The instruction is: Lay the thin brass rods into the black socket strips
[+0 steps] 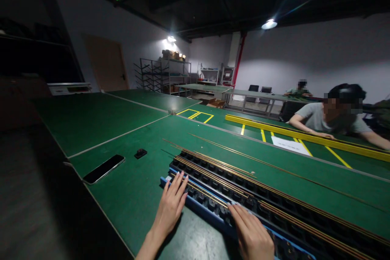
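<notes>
My left hand [172, 203] lies over the left end of a long blue-edged track [207, 215], its fingers stretched and slightly spread across the black segments. Thin brass rods [207, 194] run lengthwise along this track between my hands. Farther right, my right hand [251, 231] is closed over the track, fingers side by side and bent down at a brass rod; its thumb is hidden. Just behind lies a second black segmented track [213, 170], also carrying brass rods.
A phone [104, 169] and a small black part [140, 153] lie left on the green table [134, 195]. Loose long rods [274, 166] stretch behind the tracks. Beyond are a yellow rail [292, 132], a paper sheet [291, 145] and a person in grey [317, 115] leaning on the table.
</notes>
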The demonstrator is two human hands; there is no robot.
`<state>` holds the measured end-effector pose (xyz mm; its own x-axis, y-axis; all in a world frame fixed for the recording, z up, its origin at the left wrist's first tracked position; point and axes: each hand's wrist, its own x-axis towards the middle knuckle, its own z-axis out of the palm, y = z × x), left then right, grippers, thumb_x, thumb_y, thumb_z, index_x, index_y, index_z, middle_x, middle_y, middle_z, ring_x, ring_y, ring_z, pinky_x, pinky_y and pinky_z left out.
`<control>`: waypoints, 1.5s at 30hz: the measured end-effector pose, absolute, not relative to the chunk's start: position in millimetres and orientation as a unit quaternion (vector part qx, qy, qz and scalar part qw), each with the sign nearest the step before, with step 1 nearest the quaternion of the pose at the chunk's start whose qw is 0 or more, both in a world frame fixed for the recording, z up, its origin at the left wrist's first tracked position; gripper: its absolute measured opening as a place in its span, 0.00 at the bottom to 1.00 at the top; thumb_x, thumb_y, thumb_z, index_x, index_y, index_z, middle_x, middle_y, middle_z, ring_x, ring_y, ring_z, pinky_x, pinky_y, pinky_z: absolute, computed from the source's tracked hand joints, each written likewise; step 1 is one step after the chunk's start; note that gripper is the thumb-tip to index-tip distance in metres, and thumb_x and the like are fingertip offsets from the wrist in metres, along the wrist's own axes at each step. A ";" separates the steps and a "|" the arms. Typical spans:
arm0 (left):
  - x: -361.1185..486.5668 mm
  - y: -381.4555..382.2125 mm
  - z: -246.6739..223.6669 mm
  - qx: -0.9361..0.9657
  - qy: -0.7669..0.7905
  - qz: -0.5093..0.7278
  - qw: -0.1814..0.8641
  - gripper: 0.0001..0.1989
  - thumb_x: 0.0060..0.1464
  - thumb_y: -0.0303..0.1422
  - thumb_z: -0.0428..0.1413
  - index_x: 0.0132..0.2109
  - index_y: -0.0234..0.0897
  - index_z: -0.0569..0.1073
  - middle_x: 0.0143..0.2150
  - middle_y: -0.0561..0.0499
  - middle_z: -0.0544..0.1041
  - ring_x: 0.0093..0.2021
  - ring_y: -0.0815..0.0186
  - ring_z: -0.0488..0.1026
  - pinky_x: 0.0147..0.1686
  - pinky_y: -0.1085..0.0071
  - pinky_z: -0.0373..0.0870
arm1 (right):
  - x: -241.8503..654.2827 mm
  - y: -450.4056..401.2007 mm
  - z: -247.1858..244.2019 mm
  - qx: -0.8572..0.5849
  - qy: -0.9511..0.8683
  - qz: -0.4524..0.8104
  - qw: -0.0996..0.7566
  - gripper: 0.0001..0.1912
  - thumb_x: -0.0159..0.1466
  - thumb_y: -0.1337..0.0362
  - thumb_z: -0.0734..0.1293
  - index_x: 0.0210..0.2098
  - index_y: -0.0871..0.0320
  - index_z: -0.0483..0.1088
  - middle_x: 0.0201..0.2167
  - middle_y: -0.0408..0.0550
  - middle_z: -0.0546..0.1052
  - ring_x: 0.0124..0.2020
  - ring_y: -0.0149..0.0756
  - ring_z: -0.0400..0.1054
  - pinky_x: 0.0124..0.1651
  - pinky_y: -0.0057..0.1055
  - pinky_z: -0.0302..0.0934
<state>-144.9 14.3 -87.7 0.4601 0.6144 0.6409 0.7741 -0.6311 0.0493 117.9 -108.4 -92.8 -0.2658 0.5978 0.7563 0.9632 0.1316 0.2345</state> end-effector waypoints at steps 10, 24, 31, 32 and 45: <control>-175.4 51.5 -103.0 -0.763 -0.510 -0.397 -0.002 0.23 0.64 0.35 0.42 0.65 0.43 0.53 0.63 0.46 0.62 0.64 0.61 0.57 0.59 0.53 0.60 | 115.1 -104.0 -98.2 -0.562 -0.706 -0.345 0.257 0.25 0.58 0.75 0.56 0.52 0.56 0.70 0.48 0.41 0.76 0.46 0.33 0.71 0.48 0.29 0.62; -168.7 55.2 -112.7 -0.792 -0.495 -0.356 0.035 0.23 0.64 0.31 0.40 0.64 0.42 0.54 0.63 0.46 0.63 0.63 0.62 0.57 0.59 0.52 0.60 | 112.6 -101.2 -95.3 -0.574 -0.706 -0.323 0.259 0.25 0.58 0.74 0.56 0.52 0.55 0.69 0.48 0.43 0.76 0.46 0.34 0.71 0.47 0.29 0.62; -169.2 55.2 -115.7 -0.800 -0.491 -0.338 0.070 0.23 0.63 0.30 0.40 0.65 0.41 0.53 0.63 0.46 0.62 0.64 0.61 0.57 0.58 0.52 0.61 | 114.1 -100.7 -99.6 -0.569 -0.709 -0.337 0.245 0.24 0.59 0.74 0.56 0.52 0.55 0.70 0.47 0.43 0.76 0.44 0.33 0.72 0.46 0.30 0.62; -169.7 54.9 -115.9 -0.802 -0.488 -0.335 0.076 0.24 0.63 0.30 0.40 0.65 0.42 0.51 0.63 0.46 0.62 0.64 0.61 0.56 0.58 0.52 0.61 | 114.5 -100.7 -99.7 -0.568 -0.710 -0.339 0.243 0.24 0.59 0.74 0.56 0.52 0.55 0.70 0.47 0.43 0.76 0.44 0.34 0.72 0.46 0.30 0.62; -171.9 52.2 -114.6 -0.805 -0.497 -0.312 0.083 0.26 0.63 0.29 0.40 0.67 0.44 0.47 0.65 0.46 0.59 0.65 0.59 0.53 0.58 0.52 0.60 | 116.8 -100.4 -102.4 -0.576 -0.714 -0.318 0.240 0.26 0.57 0.75 0.56 0.52 0.54 0.69 0.46 0.43 0.77 0.44 0.34 0.72 0.46 0.29 0.62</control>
<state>-171.9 52.2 -114.6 0.3109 0.7491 0.5850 0.8523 -0.4922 0.1772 116.8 -100.4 -102.4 -0.2207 0.6693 0.7094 0.9751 0.1342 0.1767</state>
